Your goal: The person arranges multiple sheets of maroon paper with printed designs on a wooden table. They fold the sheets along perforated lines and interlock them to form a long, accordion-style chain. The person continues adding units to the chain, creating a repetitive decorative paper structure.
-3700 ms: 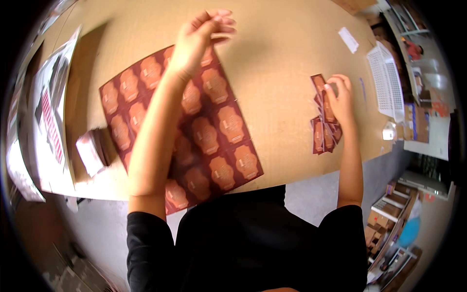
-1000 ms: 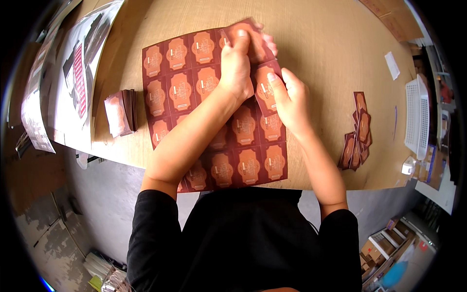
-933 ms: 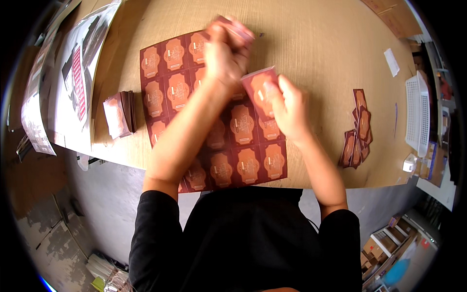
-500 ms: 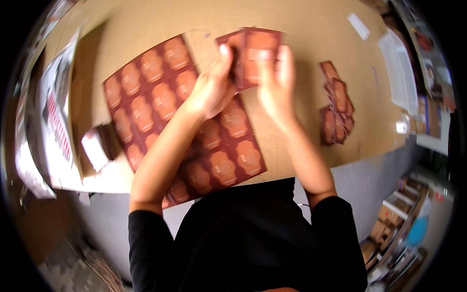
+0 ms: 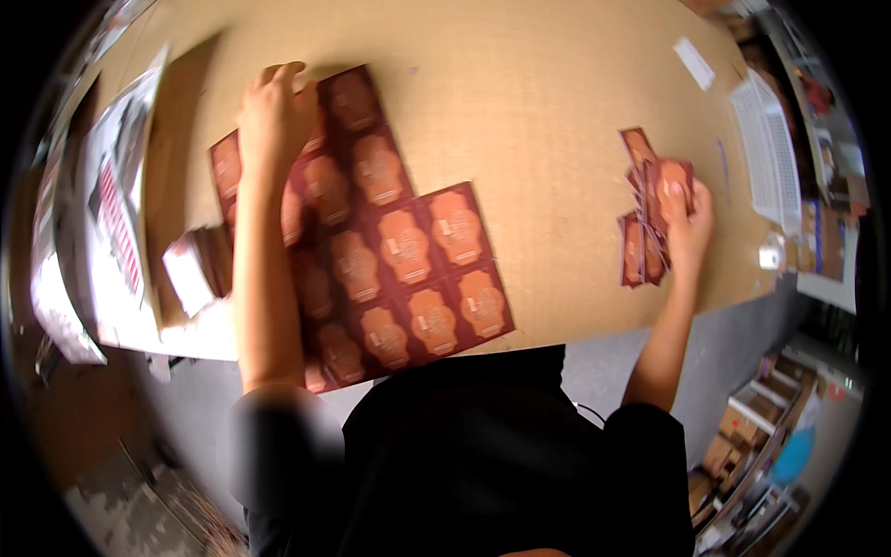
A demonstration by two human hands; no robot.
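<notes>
A large block of dark red cards with orange label shapes (image 5: 406,246), laid out in a grid, covers the left middle of the table. My left hand (image 5: 276,116) is over its far edge, fingers bent down and partly smeared. Whether they pinch a card is hidden. Off to the right, my right hand (image 5: 689,227) is closed on a dark red card (image 5: 670,174), thumb on top. That card lies over a loose, overlapping pile of similar cards (image 5: 633,246).
Left of the grid stands a small stack with a white face (image 5: 188,274), beside large white wrapped packs (image 5: 121,213). A white mesh basket (image 5: 768,153), a white roll (image 5: 770,251) and a white paper slip (image 5: 693,62) are along the right side of the table.
My hands were together above the grid, holding cards. They have since parted: the right moved right to the loose pile with a card, the left moved left to the grid's far edge.
</notes>
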